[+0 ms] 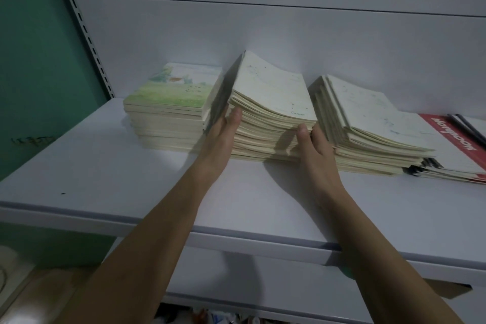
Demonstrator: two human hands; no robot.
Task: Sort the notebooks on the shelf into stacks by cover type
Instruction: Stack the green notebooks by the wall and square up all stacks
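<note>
Three stacks of thin notebooks sit on a white shelf (110,166). The left stack (171,97) has a green painted cover on top. The middle stack (273,92) has pale cream covers and leans, its far side raised. My left hand (223,129) grips its near left corner, thumb on the page edges, fingers hidden behind the side. At the near right corner my right hand (313,144) holds the stack, thumb on the front edges, fingers tucked between it and the right stack (368,110), also cream and fanned out.
Red-covered notebooks (457,139) lie flat at the far right, partly under the right stack, with dark spiral-bound ones (468,126) beyond. A slotted metal upright (84,26) and green wall border the shelf on the left. A lower shelf shows below.
</note>
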